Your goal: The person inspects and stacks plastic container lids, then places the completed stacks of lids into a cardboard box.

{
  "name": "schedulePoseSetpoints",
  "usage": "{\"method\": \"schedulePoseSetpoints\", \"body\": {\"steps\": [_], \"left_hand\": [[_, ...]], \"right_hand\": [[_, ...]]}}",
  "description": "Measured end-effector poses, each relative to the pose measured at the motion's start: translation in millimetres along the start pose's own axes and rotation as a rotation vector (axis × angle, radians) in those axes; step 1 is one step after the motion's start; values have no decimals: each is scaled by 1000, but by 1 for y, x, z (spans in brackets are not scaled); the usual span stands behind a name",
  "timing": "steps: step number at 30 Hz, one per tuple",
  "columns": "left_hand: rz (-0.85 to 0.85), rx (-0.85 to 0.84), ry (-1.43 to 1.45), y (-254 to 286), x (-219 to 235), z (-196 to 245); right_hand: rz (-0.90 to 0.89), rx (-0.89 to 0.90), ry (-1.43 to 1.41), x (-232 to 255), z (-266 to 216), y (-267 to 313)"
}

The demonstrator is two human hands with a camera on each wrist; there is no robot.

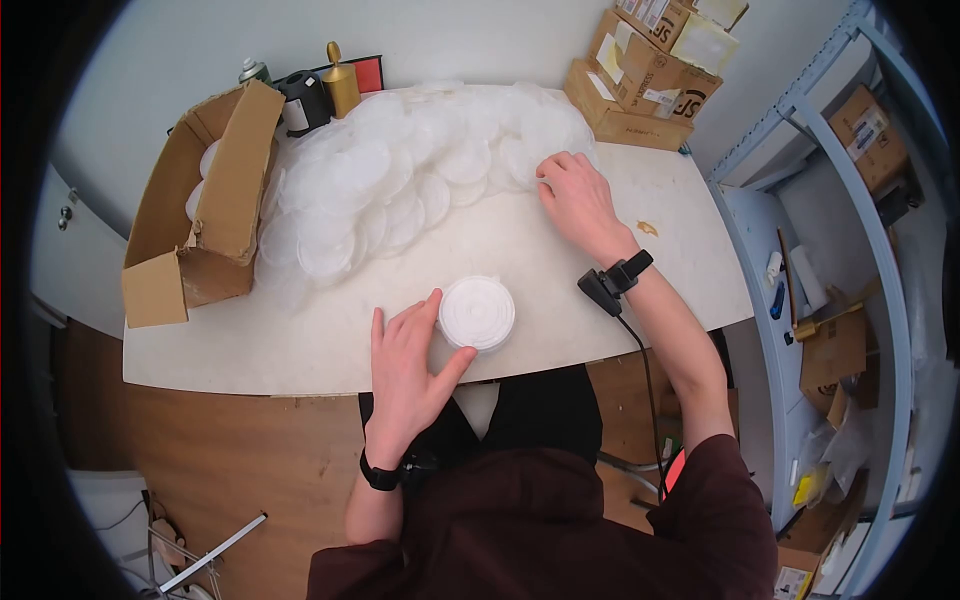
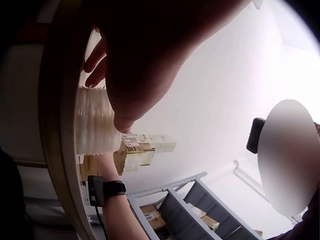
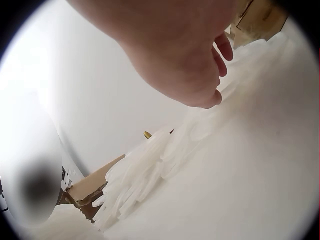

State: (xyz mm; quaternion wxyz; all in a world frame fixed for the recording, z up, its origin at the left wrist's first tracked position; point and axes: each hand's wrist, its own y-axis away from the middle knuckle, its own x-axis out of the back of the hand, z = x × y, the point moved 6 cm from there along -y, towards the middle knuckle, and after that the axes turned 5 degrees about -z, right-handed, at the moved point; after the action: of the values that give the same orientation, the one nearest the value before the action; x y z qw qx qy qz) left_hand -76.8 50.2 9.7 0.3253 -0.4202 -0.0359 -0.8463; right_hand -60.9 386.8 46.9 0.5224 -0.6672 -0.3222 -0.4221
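Observation:
A neat stack of round white lids [image 1: 477,313] stands near the table's front edge, its ribbed side visible in the left wrist view [image 2: 95,122]. Around its left side lies my left hand [image 1: 408,370], fingers fairly straight, index fingertip and thumb against the stack. Farther back, a loose pile of translucent round discs [image 1: 385,180] spreads over the table. My right hand [image 1: 585,205] is at the pile's right end, fingers loosely bent down; in the right wrist view the hand [image 3: 175,55] shows gaps between the fingertips and no disc clearly held.
An open cardboard box [image 1: 225,200] with white round things inside stands at the left. Behind the pile are a black container [image 1: 303,103] and a gold bottle [image 1: 342,88]. Stacked boxes [image 1: 640,85] occupy the back right; a metal shelf [image 1: 860,150] stands right of the table. A cable hangs from my right wrist.

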Motion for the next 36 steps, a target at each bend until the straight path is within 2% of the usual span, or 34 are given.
{"method": "schedulePoseSetpoints", "body": {"steps": [4,10,13,15,16,17,18,22,31,34,36], "left_hand": [[10,-5,-9,2,-2,-2],[17,-7,-9,2,-1,-1],[-5,-3,-18,1,2,2],[-3,8,-5,1,2,2],[-6,3,17,2,1,1],[-6,7,10,2,1,0],[-4,7,11,2,0,0],[-10,3,16,2,-1,-2],[-16,8,62,3,1,-3],[-28,1,56,3,2,-1],[-52,9,26,2,1,-3]], "right_hand": [[20,4,28,-1,3,2],[40,14,-139,62,-42,30],[-9,85,-254,86,-83,58],[-70,274,-294,95,-118,81],[-70,280,-305,97,-127,90],[-146,338,-328,95,-138,99],[-222,397,-347,92,-147,106],[-231,443,-376,78,-156,112],[-236,431,-387,70,-164,126],[-201,389,-484,70,-158,128],[-106,152,-625,59,-136,126]]}}
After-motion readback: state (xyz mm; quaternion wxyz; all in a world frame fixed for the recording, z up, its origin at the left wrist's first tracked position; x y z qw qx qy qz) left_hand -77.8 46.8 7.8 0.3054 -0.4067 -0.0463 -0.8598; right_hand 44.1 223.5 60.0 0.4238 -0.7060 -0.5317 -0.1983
